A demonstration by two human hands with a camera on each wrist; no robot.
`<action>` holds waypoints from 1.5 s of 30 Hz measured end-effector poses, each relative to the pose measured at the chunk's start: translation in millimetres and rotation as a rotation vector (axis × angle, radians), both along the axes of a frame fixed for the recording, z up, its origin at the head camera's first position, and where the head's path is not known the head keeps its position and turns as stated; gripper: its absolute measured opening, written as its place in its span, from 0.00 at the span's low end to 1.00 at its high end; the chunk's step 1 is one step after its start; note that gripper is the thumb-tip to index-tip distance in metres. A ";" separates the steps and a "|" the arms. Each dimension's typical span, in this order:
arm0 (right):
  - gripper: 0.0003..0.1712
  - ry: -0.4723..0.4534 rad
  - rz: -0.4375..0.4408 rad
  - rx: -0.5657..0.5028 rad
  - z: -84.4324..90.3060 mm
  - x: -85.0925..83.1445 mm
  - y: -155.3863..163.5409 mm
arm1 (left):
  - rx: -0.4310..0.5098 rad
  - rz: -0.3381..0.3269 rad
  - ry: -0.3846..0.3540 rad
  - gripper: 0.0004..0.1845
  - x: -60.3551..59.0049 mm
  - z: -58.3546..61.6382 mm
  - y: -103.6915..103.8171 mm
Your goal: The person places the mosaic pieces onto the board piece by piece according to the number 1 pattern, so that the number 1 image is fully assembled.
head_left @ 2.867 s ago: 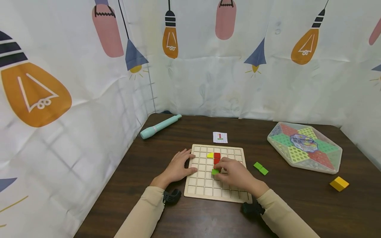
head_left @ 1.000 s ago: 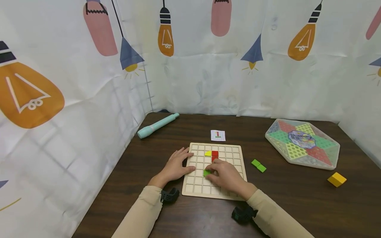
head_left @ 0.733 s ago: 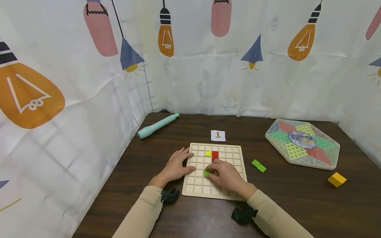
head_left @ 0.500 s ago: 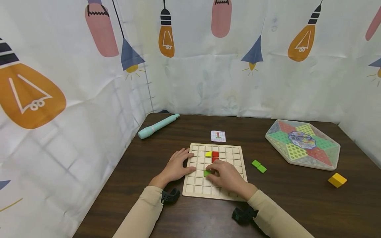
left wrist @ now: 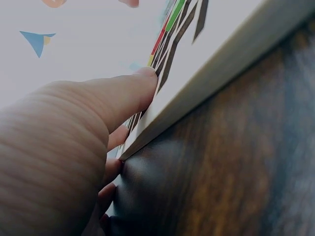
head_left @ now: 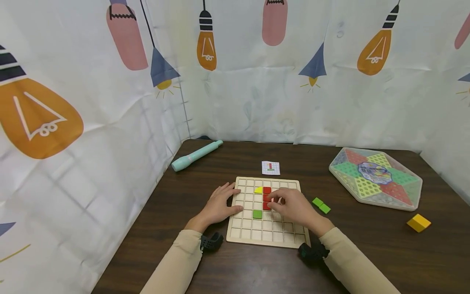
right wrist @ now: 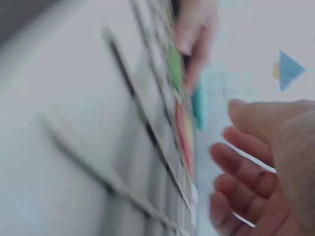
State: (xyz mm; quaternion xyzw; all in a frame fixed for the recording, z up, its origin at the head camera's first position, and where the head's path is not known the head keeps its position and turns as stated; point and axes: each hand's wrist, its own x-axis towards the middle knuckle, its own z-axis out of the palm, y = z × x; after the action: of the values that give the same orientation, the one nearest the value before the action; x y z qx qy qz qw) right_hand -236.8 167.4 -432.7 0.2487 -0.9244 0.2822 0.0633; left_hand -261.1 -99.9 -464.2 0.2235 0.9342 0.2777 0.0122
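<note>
Hovering beside red tiles (head_left: pixel 267 190) on the wooden board (head_left: pixel 247 223) in the frame's lower centre, the right hand (head_left: pixel 295 207) has thumb and fingertips apart, while the left hand (head_left: pixel 216 207), thumb spread, touches the board's left edge near a green tile (head_left: pixel 257 214).

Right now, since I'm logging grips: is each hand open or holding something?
Left hand: open, touching the wooden board.
Right hand: open, holding nothing.

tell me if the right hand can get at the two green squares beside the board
Probably yes: the right hand looks empty, the two green squares lie close by on the table, and nothing seems to stand in between.
</note>
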 end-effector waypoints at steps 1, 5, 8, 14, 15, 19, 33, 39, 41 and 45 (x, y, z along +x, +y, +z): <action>0.10 -0.009 -0.012 0.012 2.5 -2.0 6.3 | -0.002 -0.001 0.000 0.33 -0.2 -0.2 0.2; 0.13 -0.056 -0.045 0.037 8.8 -11.2 33.6 | 0.001 -0.007 0.006 0.33 -0.7 -1.2 0.5; 0.15 -0.093 -0.077 0.045 11.4 -17.7 54.9 | 0.002 -0.008 0.008 0.33 -0.8 -1.4 0.4; 0.18 -0.175 -0.100 0.065 17.0 -22.9 99.1 | -0.009 -0.013 0.010 0.33 -0.3 -0.4 0.3; 0.18 -0.187 -0.098 0.077 17.7 -23.0 105.5 | -0.011 -0.015 0.010 0.33 -0.4 -0.3 0.4; 0.13 -0.228 -0.087 0.114 17.8 -23.5 123.6 | -0.022 -0.009 0.007 0.34 -1.0 -1.7 0.3; 0.20 -0.351 -0.082 0.220 16.2 -20.6 135.5 | -0.023 -0.001 -0.002 0.35 0.9 -0.1 1.5; 0.20 -0.391 -0.093 0.241 15.9 -20.9 131.4 | -0.024 0.006 -0.004 0.35 1.2 1.1 1.5; 0.18 -0.397 -0.104 0.242 15.7 -21.1 130.0 | -0.024 0.005 -0.003 0.34 1.2 1.0 1.3; 0.17 -0.381 -0.087 0.229 14.3 -22.0 127.2 | -0.022 0.004 -0.001 0.34 1.4 1.1 0.8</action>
State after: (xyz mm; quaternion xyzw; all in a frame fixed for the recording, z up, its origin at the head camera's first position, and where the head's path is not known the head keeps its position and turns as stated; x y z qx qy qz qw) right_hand -258.7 294.6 -418.3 0.1564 -0.9555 0.2142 -0.1292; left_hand -259.7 -99.2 -463.0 0.2215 0.9376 0.2677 0.0144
